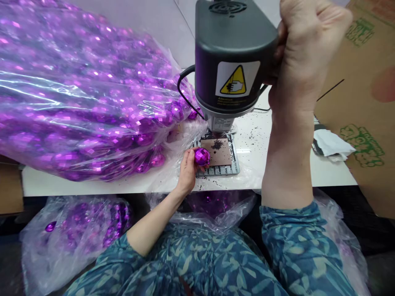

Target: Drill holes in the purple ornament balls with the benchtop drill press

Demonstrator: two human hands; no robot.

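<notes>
I have the left hand point(187, 172) closed on a shiny purple ball point(202, 156), pinched between thumb and fingers; from my view the ball sits at the left edge of a flat brown board point(222, 159), near a small dark hole in it; I cannot tell whether ball and board touch. The board lies on a slotted metal base point(236, 167), with a heap of dark shavings point(217, 144) towards its back and more crumbs scattered over the white table point(254, 158).

I see the right hand point(313, 24) raised high at the right side of a black machine point(236, 41); its fingers curl inwards, but the casing hides their tips, so I cannot tell whether they grip anything. A yellow warning sticker point(238, 79) faces me on the machine; a black cable point(180, 84) loops down its left side.

To the left, a big clear bag point(80, 98) full of purple balls covers much of the table; another bag point(61, 242) of them sits below the table edge; to the right, crumpled white paper point(333, 143) lies beside a printed cardboard box point(367, 98).
</notes>
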